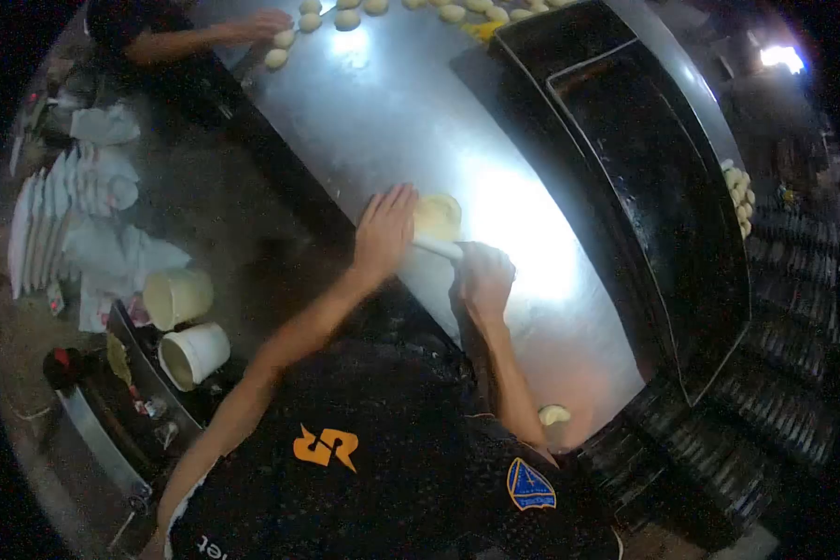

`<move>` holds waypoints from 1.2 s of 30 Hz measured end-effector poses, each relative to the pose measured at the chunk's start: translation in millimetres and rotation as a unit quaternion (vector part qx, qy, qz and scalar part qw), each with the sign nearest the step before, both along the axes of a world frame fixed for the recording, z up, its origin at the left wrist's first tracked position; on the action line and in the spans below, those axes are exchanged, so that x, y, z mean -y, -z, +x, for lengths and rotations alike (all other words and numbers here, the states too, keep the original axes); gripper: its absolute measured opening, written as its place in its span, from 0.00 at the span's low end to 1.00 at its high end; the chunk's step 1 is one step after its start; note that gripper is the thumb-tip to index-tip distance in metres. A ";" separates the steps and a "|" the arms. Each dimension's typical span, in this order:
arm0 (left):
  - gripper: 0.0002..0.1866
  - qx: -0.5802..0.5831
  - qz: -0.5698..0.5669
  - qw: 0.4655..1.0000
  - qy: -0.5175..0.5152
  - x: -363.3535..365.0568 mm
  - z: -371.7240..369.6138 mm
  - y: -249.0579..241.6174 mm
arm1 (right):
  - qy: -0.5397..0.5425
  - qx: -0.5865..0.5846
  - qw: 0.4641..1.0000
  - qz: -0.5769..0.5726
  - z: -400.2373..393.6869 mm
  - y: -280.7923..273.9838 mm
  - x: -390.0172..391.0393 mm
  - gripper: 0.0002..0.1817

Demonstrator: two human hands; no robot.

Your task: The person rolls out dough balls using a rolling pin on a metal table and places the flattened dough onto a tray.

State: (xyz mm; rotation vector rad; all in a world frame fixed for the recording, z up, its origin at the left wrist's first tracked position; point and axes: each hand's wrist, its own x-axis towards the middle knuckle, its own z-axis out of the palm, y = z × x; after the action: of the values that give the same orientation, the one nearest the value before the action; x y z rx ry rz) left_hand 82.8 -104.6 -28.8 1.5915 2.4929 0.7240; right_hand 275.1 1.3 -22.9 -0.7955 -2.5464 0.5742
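On the shiny metal table [392, 112] lies a flattened, pale yellow piece of dough [438, 217]. A white rolling pin [437, 246] lies across its near edge. My left hand [385, 231] is at the left side of the dough, fingers stretched out and close to the pin's left end. My right hand [486, 277] has its fingers wrapped round the pin's right end. A small piece of dough [553, 414] rests on the table near my right elbow.
Several dough balls [347, 20] lie along the table's far end, where a co-worker's hand [263, 25] reaches in. A dark raised box [635, 159] stands right. Two white buckets [194, 355] and stacked sacks [61, 219] are at left.
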 end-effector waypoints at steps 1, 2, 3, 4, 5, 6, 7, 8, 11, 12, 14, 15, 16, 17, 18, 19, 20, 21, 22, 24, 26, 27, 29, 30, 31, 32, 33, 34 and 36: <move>0.24 -0.007 -0.003 1.000 0.000 2.9 0.5 -0.1 | 0.000 -0.007 1.000 -0.003 -1.9 -11.9 -1.9 0.18; 0.25 -0.011 -0.004 1.000 0.003 7.1 2.4 0.4 | -0.008 0.015 1.000 -0.022 -0.7 -25.8 -4.2 0.19; 0.25 -0.016 -0.003 1.000 0.005 5.8 -1.0 -1.0 | -0.016 0.035 0.999 -0.038 -2.3 -32.3 -10.4 0.19; 0.25 -0.016 -0.004 1.000 0.002 0.0 -6.4 -1.4 | -0.023 0.045 0.999 0.017 -4.3 -31.9 -19.2 0.19; 0.25 -0.016 -0.006 1.000 0.003 -8.2 -14.7 -0.3 | -0.022 0.045 0.999 0.015 -14.6 -30.9 -23.5 0.19; 0.25 -0.040 -0.009 0.999 0.006 -22.3 -25.7 0.0 | -0.006 0.030 0.999 0.034 -28.6 -30.1 -31.5 0.19; 0.25 -0.066 -0.007 0.998 0.010 -44.3 -39.0 -0.5 | 0.012 0.013 0.998 0.059 -44.3 -27.3 -46.6 0.19; 0.25 -0.065 -0.003 0.998 0.014 -66.3 -50.7 -1.0 | 0.021 0.053 0.995 0.083 -56.0 -13.3 -61.2 0.19; 0.26 -0.076 -0.013 0.997 0.017 -126.3 -82.1 -10.8 | 0.033 0.120 0.990 0.069 -95.6 -16.4 -116.3 0.19; 0.27 -0.128 0.011 0.992 -0.002 -144.6 -93.8 -7.3 | 0.039 0.119 0.989 0.077 -106.5 -15.1 -131.6 0.19; 0.28 -0.180 0.050 0.982 -0.024 -175.0 -111.0 -2.7 | 0.009 0.098 0.992 0.077 -121.3 -6.2 -159.1 0.18; 0.28 -0.169 0.067 0.983 -0.025 -188.0 -118.1 1.5 | 0.014 0.096 0.991 0.092 -124.5 -5.1 -165.3 0.18; 0.28 -0.161 0.085 0.983 -0.026 -201.0 -124.0 1.1 | 0.021 0.120 0.991 0.054 -128.4 -4.3 -169.9 0.17; 0.28 -0.163 0.102 0.981 -0.025 -208.8 -127.5 1.1 | 0.029 0.143 0.989 0.015 -131.1 -3.3 -172.4 0.17; 0.28 -0.186 0.074 0.980 -0.024 -211.3 -128.9 0.8 | 0.030 0.107 0.993 0.034 -130.6 -2.1 -169.7 0.17; 0.28 -0.210 0.045 0.976 -0.022 -215.0 -131.3 1.7 | -0.028 0.059 0.997 0.052 -123.4 0.4 -170.1 0.14; 0.28 -0.201 0.060 0.977 -0.027 -222.8 -135.2 10.2 | 0.000 0.083 0.993 0.081 -123.0 23.8 -170.1 0.10; 0.28 -0.210 0.079 0.974 -0.023 -227.1 -138.8 8.2 | -0.007 0.038 0.989 0.144 -114.0 -4.3 -146.0 0.10; 0.28 -0.181 0.054 0.982 -0.008 -230.1 -140.4 5.7 | 0.011 0.042 0.992 0.121 -108.2 -9.1 -136.2 0.11; 0.28 -0.146 0.030 0.989 0.012 -233.5 -140.0 6.5 | 0.034 0.061 0.994 0.078 -99.3 -7.9 -131.4 0.13; 0.28 -0.103 0.026 0.994 0.021 -229.0 -134.4 0.5 | 0.049 0.070 0.993 0.076 -99.3 -29.0 -129.2 0.14; 0.28 -0.066 0.022 0.997 0.022 -221.1 -132.7 -5.1 | 0.078 0.065 0.990 0.093 -95.1 -40.5 -114.4 0.14; 0.28 -0.097 0.025 0.994 0.045 -162.7 -102.0 -1.1 | 0.075 0.080 0.993 0.052 -67.8 -33.7 -72.7 0.16; 0.28 -0.096 0.007 0.993 0.073 -118.2 -81.0 -2.1 | 0.075 0.035 0.996 0.045 -45.9 -24.5 -37.7 0.18; 0.28 -0.089 -0.017 0.993 0.070 -76.4 -60.3 -7.3 | 0.076 -0.013 0.996 0.041 -26.1 -16.8 -5.5 0.20; 0.27 -0.084 -0.040 0.993 0.068 -40.9 -41.5 -10.8 | 0.067 -0.002 0.997 0.037 -11.5 -12.1 14.9 0.21; 0.27 -0.049 -0.033 0.997 0.047 -18.0 -26.7 -9.9 | 0.057 0.008 0.998 0.035 -0.9 -9.7 26.8 0.23; 0.27 -0.017 -0.025 0.999 0.029 0.9 -17.3 -10.2 | 0.059 0.002 0.998 0.031 2.9 -14.6 31.2 0.23; 0.26 -0.031 0.004 0.999 0.027 6.0 -18.5 -7.1 | 0.015 0.035 0.999 -0.034 -3.8 -32.0 15.6 0.24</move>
State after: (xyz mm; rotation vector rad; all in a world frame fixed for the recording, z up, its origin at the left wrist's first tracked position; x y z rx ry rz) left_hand 64.3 -110.6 -21.8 1.7012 2.4818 0.6883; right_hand 271.3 -14.3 9.1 -0.8894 -2.5861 0.6363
